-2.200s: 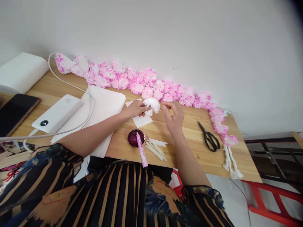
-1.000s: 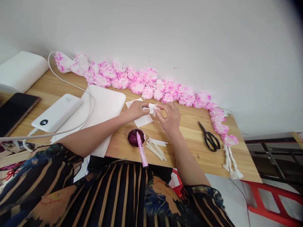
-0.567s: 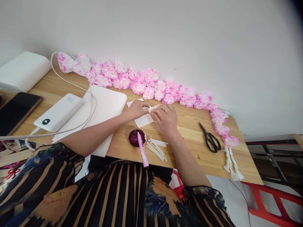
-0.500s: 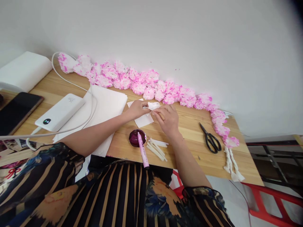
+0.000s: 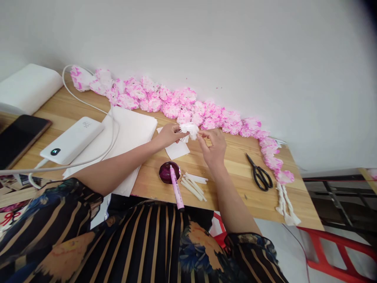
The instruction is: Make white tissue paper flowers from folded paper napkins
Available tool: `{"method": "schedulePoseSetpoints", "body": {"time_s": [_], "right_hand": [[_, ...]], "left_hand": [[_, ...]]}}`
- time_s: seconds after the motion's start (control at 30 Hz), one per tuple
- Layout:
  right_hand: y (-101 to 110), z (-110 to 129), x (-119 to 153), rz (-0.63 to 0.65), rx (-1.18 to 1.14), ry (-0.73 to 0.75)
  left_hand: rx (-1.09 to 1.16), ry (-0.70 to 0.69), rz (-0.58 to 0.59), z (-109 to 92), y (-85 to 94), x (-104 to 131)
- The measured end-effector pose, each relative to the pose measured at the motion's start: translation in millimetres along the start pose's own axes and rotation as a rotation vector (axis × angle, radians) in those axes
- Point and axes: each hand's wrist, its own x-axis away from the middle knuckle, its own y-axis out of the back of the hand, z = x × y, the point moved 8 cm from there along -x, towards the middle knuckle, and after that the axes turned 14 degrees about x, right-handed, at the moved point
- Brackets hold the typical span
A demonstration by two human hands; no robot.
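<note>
Between my hands is a ruffled white paper flower, held just above the table. My left hand pinches it from the left, thumb below and fingers behind. The fingertips of my right hand close on its right edge. Under them lie small squares of white paper. A long row of pink-and-white paper flowers runs behind my hands along the wall. Nearer to me a pink marker leans on a dark purple round dish, beside several thin whitish sticks.
Black scissors lie to the right, near twisted white paper strips. On the left are a stack of white paper, a white power bank with a cable, a phone and a thick white pack. A red stool stands below the table.
The white paper between my hands has spread into a wider, fuller ruffle. My right hand has drawn slightly to the right. The whole view has shifted a little.
</note>
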Motion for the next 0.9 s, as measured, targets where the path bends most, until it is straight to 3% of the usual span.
{"method": "schedulePoseSetpoints", "body": {"time_s": [0.23,0.57,0.77,0.9], "right_hand": [[-3.2,-7.7,1.2,0.026,0.015,-0.073],[-11.7,17.5,7.0,0.006,0.11,0.122],[14.7,0.2,-0.3,-0.108,-0.109,-0.078],[12.7,0.5,-0.7,-0.085,-0.094,-0.066]], "left_hand": [[0.038,0.015,0.028,-1.5,-3.4,2.5],[0.098,0.02,0.032,-4.9,-5.6,4.5],[0.392,0.043,0.103,9.7,-8.7,-3.1],[0.458,0.03,0.128,16.7,-8.0,-7.1]]}}
